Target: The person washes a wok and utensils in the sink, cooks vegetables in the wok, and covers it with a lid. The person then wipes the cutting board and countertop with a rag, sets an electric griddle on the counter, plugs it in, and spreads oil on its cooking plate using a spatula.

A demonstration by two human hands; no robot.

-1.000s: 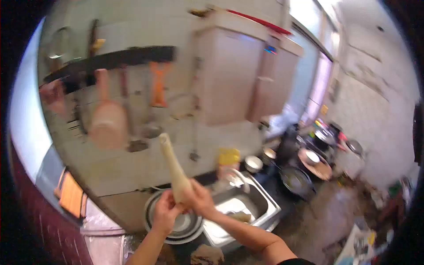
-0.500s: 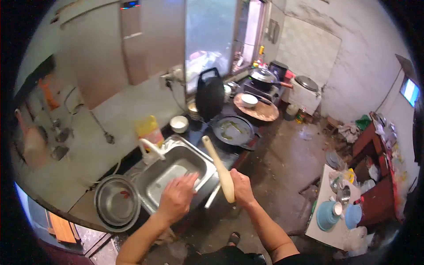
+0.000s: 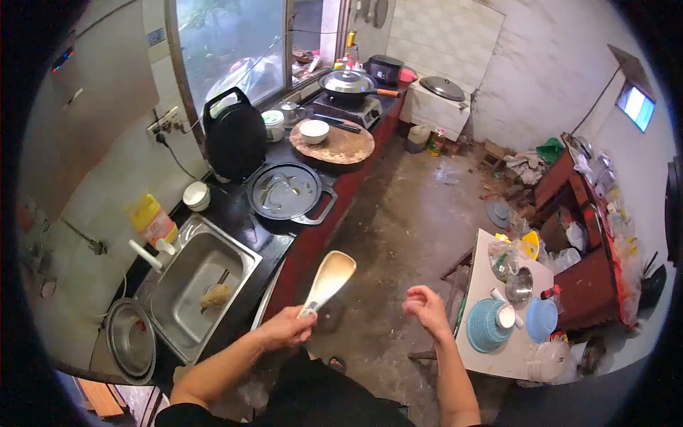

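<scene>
My left hand is closed round the handle of a pale, broad-bladed spatula, whose blade points up and away over the floor. Held apart to the right, my right hand has its fingers curved and spread, with nothing in them. Left of my left hand is the steel sink; a yellowish object and thin dark sticks lie in it. Beyond the spatula, the open electric pan on the counter has a wet, oily surface.
A white bowl stands on a round board, with a lidded pan on the stove behind. Steel basins are left of the sink. On the right, a table bears a blue-green basket and bowls.
The view has turned right, toward the counter and table. The spatula has passed from my right hand to my left. My right hand has let go and moved off to the right.
</scene>
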